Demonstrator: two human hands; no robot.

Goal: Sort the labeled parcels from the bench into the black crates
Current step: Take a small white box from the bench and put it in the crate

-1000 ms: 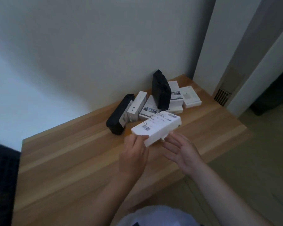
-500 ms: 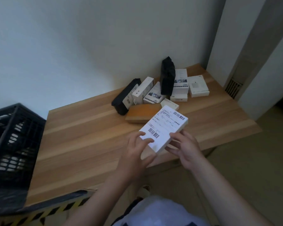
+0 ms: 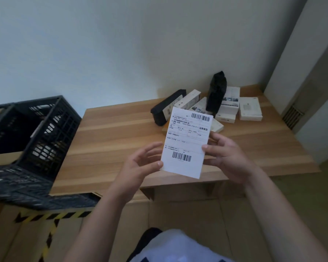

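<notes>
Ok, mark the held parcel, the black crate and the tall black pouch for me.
white labeled parcel [image 3: 187,142], head view, middle of its shipping label.
black crate [image 3: 51,127], head view, its lattice side wall facing the bench.
upright black pouch [image 3: 216,93], head view, middle of its front face.

Left grip [image 3: 140,165]: raised, thumb pinching the parcel [image 3: 186,142] at its near left corner.
Right grip [image 3: 225,156]: thumb and fingers clasping its right edge.
</notes>
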